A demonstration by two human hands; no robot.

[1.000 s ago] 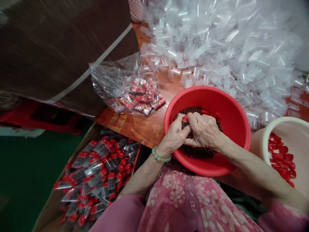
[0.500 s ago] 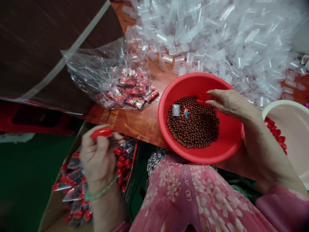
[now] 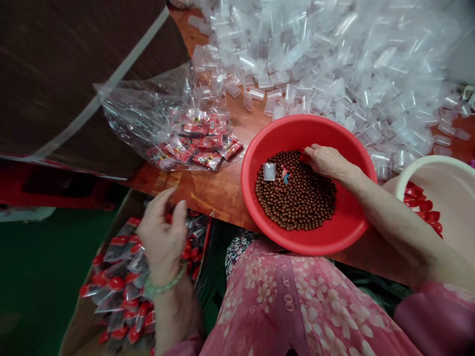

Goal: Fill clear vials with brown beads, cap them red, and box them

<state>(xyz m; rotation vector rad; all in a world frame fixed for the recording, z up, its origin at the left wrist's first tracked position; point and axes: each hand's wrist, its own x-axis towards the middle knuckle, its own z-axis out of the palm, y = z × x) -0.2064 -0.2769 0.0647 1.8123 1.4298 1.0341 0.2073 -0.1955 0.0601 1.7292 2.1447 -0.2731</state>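
My left hand (image 3: 163, 235), with a pale green bead bracelet at the wrist, is over a cardboard box (image 3: 79, 309). Its thumb and fingers are apart, holding nothing. Below it lie many clear tubes with red caps (image 3: 117, 283), dark contents inside. My right hand (image 3: 326, 160) reaches into a red basin (image 3: 351, 240), its fingers pinched on a small red plastic piece (image 3: 305, 155), mostly hidden. Brown beads (image 3: 300, 207) cover the basin's bottom. A small clear square piece (image 3: 269, 172) and a pink and blue scrap (image 3: 285, 174) lie on them.
A plastic bag (image 3: 144, 106) with small red packets (image 3: 208, 141) lies left of the basin on the wooden table (image 3: 230, 207). Clear plastic tubes (image 3: 319, 64) are heaped behind. A cream tub (image 3: 454, 198) with red pieces (image 3: 423, 205) stands right. A large brown box (image 3: 67, 64) is at upper left.
The red-capped tube in my left hand has been let go, and the fingers have opened over the box. My right hand has moved left, lower over the beads, with the red piece.
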